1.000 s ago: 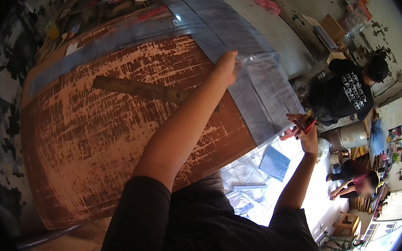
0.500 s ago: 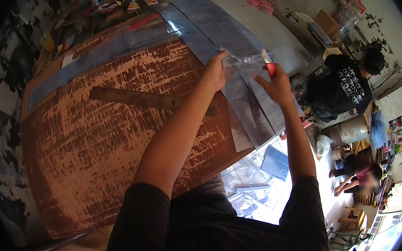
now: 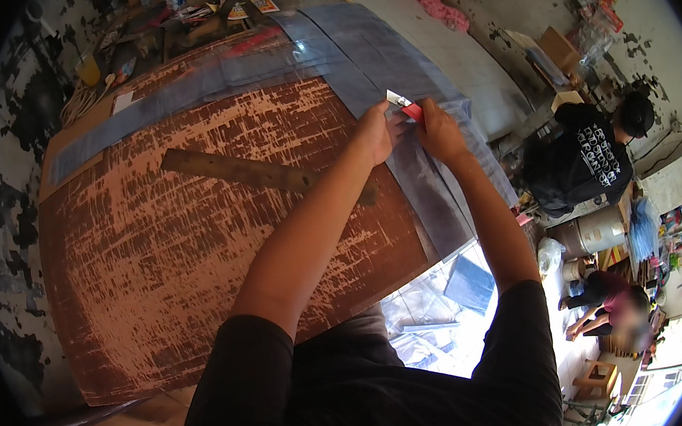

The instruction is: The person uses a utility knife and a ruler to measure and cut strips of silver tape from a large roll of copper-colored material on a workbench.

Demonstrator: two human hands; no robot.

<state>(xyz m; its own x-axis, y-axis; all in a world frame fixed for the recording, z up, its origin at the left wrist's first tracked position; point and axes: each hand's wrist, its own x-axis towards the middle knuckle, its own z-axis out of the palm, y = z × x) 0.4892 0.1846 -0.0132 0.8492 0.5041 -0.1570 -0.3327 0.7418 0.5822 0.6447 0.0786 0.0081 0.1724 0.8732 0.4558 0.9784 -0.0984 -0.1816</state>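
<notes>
My right hand (image 3: 441, 133) is wrapped round a red-handled cutter knife (image 3: 412, 111), its pale blade pointing up and to the left. Close beside it, my left hand (image 3: 375, 134) has its thumb raised and its fingers curled at the plastic sheet, partly hidden. The knife tip is just beyond the left thumb. Beneath both hands lie layered strips of bluish clear plastic sheet (image 3: 376, 56) along the right side of a worn brown board (image 3: 159, 261). A dark, flat, ruler-like bar (image 3: 232, 169) rests on the board, partly behind my left forearm.
Another plastic strip (image 3: 162, 113) crosses the board's far side. Bottles, papers and tools clutter the far left. Folded plastic sheets (image 3: 468, 280) lie on the floor below the board. To the right, one person (image 3: 583, 155) stands and another (image 3: 612, 299) bends over near a stool (image 3: 596, 377).
My right hand has moved left with the knife, close to my left hand, and the blade has tilted left. The crumpled clear plastic between the hands no longer shows.
</notes>
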